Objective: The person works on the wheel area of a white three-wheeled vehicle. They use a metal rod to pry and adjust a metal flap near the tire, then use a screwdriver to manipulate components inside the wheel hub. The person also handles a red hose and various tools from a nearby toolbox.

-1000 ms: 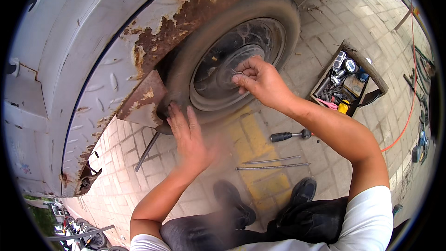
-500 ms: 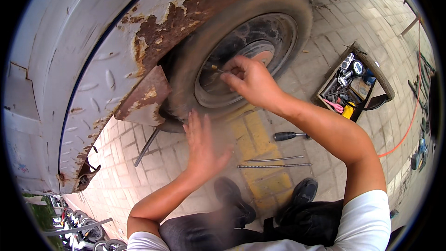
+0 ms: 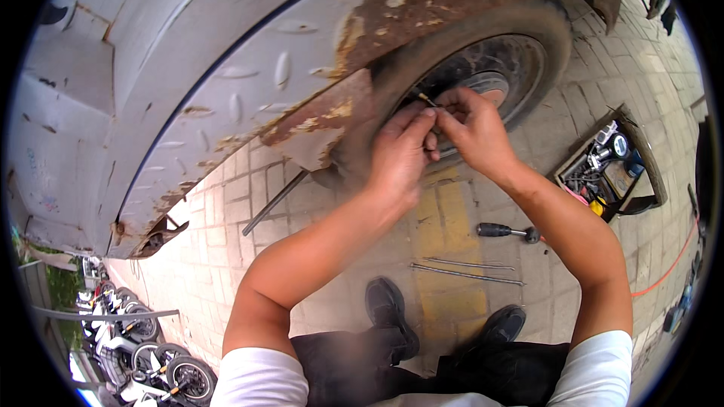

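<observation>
Close in front of the wheel, my two hands meet at the fingertips. My right hand (image 3: 475, 130) pinches a small thin piece with a brass-coloured tip (image 3: 424, 97); it is too small to name surely. My left hand (image 3: 400, 152) is closed, its thumb and fingers bunched against the right fingertips; what they grip is hidden. Behind them is the black tire (image 3: 556, 30), with its dark dusty rim (image 3: 520, 53) partly covered by my hands. The wheel sits under the rusted edge (image 3: 422, 15) of a grey vehicle body.
A black-handled tool (image 3: 494, 230) and two thin metal rods (image 3: 467, 273) lie on the paving between my feet and the wheel. An open toolbox (image 3: 654, 194) stands right, near an orange hose (image 3: 671, 267). A rusty flap (image 3: 320, 120) hangs left of the tire; motorcycles (image 3: 143, 354) stand far left.
My left hand has risen from beside the tire, its spread fingers closing beside my right fingertips. The right hand still pinches the small piece. The whole view has shifted, with the scene further right.
</observation>
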Tool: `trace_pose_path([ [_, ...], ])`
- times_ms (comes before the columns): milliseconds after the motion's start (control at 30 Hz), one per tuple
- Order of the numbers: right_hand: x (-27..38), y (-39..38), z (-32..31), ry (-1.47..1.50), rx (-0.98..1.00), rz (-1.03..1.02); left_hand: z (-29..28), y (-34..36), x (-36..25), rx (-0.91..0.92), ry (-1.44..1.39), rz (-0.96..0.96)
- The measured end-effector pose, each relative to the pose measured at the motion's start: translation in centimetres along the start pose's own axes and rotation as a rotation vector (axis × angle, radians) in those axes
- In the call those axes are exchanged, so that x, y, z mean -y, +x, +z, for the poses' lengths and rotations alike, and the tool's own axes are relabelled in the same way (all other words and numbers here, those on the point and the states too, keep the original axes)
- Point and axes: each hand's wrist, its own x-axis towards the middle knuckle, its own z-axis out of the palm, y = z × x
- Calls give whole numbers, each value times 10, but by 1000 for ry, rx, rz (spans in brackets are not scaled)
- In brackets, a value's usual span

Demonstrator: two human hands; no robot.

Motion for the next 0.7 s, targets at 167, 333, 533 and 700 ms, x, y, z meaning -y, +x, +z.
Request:
trace_pose_path([
  [167,-14,8,-16,59,-1,-42,27,3,1,-132,68,21],
  [333,-61,24,-56,339,137,289,44,13,11,-22,-61,68],
  [533,-62,18,-27,83,37,188,29,43,46,-215,-167,173],
  [700,-46,10,-31,-16,23,-25,26,46,45,-126,-86,136],
])
